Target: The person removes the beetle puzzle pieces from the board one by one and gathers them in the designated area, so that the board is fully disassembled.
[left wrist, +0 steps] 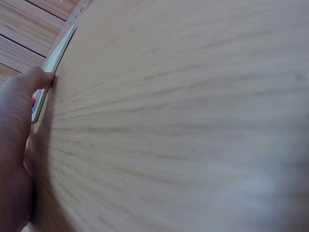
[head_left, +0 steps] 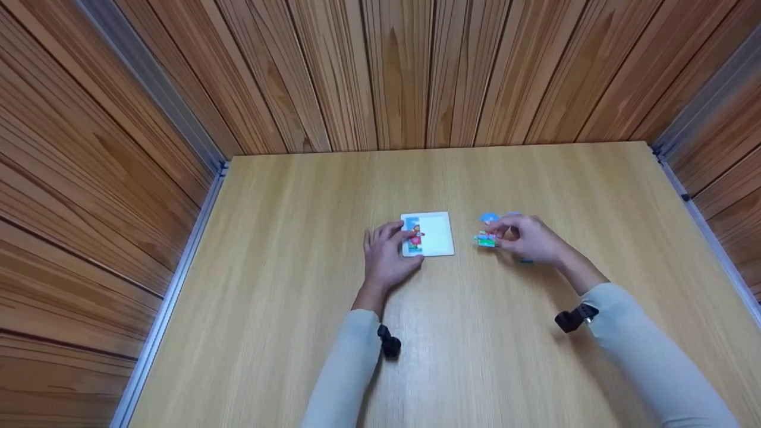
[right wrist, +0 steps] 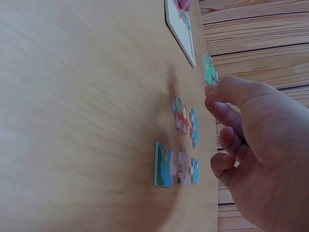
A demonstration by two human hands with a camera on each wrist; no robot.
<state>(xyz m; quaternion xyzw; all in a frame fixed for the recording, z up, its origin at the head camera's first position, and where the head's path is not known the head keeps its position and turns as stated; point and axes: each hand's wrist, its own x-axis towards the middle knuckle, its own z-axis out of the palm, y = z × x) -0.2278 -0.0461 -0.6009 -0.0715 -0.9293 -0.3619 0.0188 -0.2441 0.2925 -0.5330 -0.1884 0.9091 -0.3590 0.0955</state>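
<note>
Just right of the tray (head_left: 440, 235), the right hand (head_left: 526, 238) has a green piece (head_left: 486, 241) in a thumb-and-finger pinch, tips nearly together. Can't tell if it's off the surface (head_left: 297, 285) yet. The bit that matters imo: the piece sits on the tray side of that hand, and the tray's bare white part faces it, so it's a short trip left with nothing big in between. Long axis? No clue, fingers cover some of it. Left hand (head_left: 389, 258) is spread over the tray's left edge, thumb at the near side, a finger on the picture bits (head_left: 414, 238). It's closer to the tray, but the right one is obviously nearer the piece. A red piece (right wrist: 181, 116) and other loose ones lie around the right hand.
</note>
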